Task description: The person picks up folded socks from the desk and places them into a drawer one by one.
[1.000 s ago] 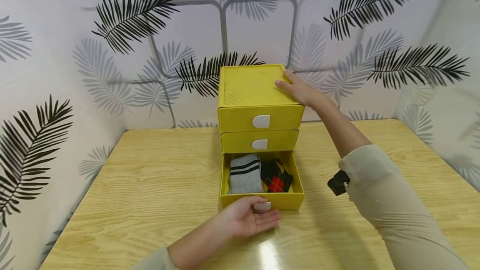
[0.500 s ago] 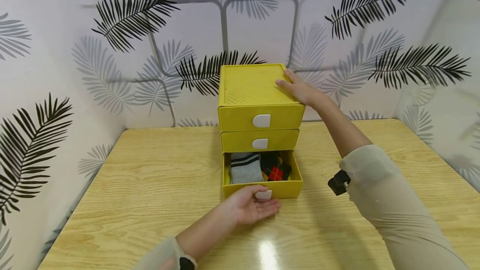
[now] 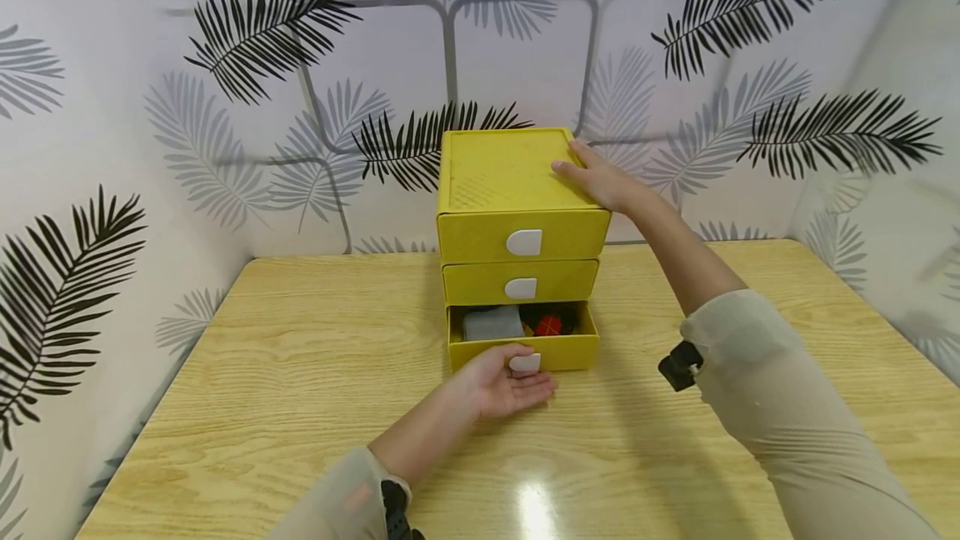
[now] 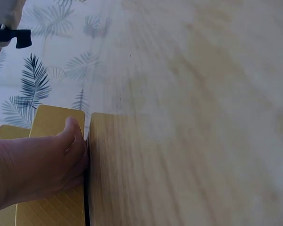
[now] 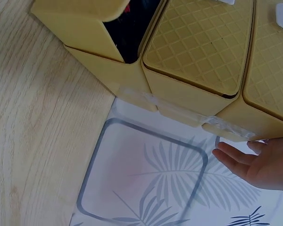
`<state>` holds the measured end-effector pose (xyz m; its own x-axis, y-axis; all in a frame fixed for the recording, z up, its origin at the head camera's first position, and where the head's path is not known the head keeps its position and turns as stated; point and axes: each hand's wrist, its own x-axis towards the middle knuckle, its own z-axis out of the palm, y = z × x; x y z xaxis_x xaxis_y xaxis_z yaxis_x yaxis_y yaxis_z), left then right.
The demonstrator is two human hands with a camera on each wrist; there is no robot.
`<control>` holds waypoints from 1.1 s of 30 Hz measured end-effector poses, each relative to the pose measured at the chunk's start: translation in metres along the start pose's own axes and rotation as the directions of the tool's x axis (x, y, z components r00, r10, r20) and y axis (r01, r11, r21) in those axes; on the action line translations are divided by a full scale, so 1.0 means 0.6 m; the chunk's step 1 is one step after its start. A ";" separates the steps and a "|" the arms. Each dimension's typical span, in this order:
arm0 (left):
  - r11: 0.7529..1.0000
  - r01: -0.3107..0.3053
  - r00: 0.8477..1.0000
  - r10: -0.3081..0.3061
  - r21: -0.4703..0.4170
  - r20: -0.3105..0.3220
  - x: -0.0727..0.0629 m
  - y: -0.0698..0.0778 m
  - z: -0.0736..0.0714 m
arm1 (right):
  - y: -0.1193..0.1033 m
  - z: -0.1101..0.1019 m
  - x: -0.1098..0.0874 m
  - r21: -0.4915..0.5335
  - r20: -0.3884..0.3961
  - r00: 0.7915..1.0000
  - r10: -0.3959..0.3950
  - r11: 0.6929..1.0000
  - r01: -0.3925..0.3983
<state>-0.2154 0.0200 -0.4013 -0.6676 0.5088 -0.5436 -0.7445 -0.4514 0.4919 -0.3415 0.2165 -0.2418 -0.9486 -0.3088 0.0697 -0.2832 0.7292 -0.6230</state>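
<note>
A yellow drawer unit [image 3: 510, 173] with three stacked drawers stands at the back of the table. Its bottom drawer [image 3: 573, 352] is partly out, and a folded grey sock [image 3: 492, 324] and a dark sock with red diamonds [image 3: 549, 325] lie inside, partly covered by the drawer above. My left hand [image 3: 495, 386] presses on that drawer's front beside its white handle [image 3: 525, 362], thumb at the front and fingers extended below. The right hand [image 3: 600, 183] rests on the unit's top right edge, fingers spread; in the right wrist view the hand [image 5: 262, 162] lies against its side.
The wooden table [image 3: 330, 365] extends on both sides of the unit and in front. Close behind the unit rises a backdrop [image 3: 517, 65] with a leaf pattern. The two upper drawers [image 3: 480, 282] sit flush in the unit.
The bottom drawer has slid inward, away from me, with my left hand moving along with it. Less of the socks shows now. My right hand has stayed on the unit.
</note>
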 end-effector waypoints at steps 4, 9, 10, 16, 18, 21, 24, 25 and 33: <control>1.000 -0.001 1.000 0.002 0.022 -0.007 0.012 0.012 0.000 | -0.002 -0.001 0.000 -0.033 0.004 1.000 -0.001 0.999 0.001; 0.998 0.009 1.000 -0.008 0.061 -0.015 0.025 0.027 -0.001 | -0.004 -0.002 0.000 -0.061 0.008 1.000 -0.001 0.998 0.002; 0.997 0.013 1.000 -0.012 0.070 -0.016 0.027 0.029 -0.002 | -0.004 -0.002 0.000 -0.066 0.008 1.000 -0.001 0.998 0.001; 0.995 0.022 0.999 -0.020 0.097 -0.026 0.039 0.044 0.000 | -0.004 -0.002 0.000 -0.085 0.006 1.000 0.009 0.996 -0.008; 0.995 0.017 0.999 -0.014 0.101 -0.033 0.042 0.049 0.000 | -0.004 -0.002 0.000 -0.085 0.004 1.000 0.011 0.996 -0.010; 0.994 0.016 0.999 -0.011 0.111 -0.046 0.047 0.054 0.003 | -0.004 -0.003 -0.001 -0.085 0.000 1.000 0.012 0.996 -0.012; 0.992 0.024 0.998 -0.017 0.121 -0.055 0.052 0.059 0.005 | -0.003 -0.003 -0.002 -0.085 -0.005 1.000 0.009 0.996 -0.009; 0.992 0.024 0.998 -0.017 0.122 -0.057 0.054 0.061 0.005 | -0.003 -0.004 -0.002 -0.085 -0.007 1.000 0.010 0.996 -0.010; 0.992 0.032 0.998 -0.025 0.120 -0.053 0.063 0.068 0.001 | -0.002 -0.002 0.000 -0.083 -0.014 1.000 0.010 0.997 -0.011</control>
<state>-0.2711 0.0212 -0.4012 -0.6478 0.4802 -0.5914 -0.7593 -0.3435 0.5527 -0.3411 0.2166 -0.2400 -0.9532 -0.2931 0.0742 -0.2833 0.7805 -0.5572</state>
